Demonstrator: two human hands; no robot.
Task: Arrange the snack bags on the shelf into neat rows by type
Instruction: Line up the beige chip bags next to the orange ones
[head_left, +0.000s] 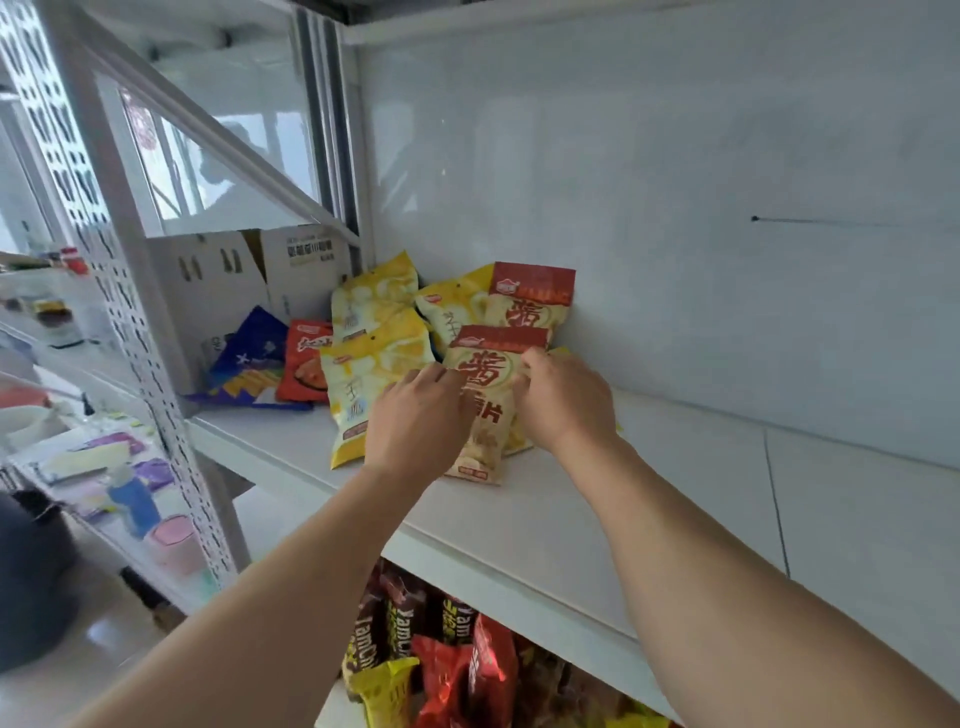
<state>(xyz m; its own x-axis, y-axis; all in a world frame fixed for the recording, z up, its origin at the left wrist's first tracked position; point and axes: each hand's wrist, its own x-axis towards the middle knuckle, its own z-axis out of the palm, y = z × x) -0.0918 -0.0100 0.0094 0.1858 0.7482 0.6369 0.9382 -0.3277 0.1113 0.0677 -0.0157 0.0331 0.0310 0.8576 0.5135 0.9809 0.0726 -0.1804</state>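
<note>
On the white shelf (649, 509) a cluster of snack bags lies against the back wall. A cream bag with a red top (488, 379) lies in front; my left hand (415, 415) pinches its left edge and my right hand (563, 400) grips its right edge. A second cream and red bag (532, 296) stands behind it. Yellow bags (363, 369) lie to the left, one (374, 293) further back, another (452, 306) beside the rear red-topped bag. Further left lie an orange-red bag (306, 364) and a blue bag (249, 358).
White cardboard boxes (234, 280) stand at the shelf's back left behind a perforated upright (130, 312). The lower shelf holds several dark, red and yellow snack bags (441, 670). At the left, a neighbouring rack (104, 467) carries small bottles and containers.
</note>
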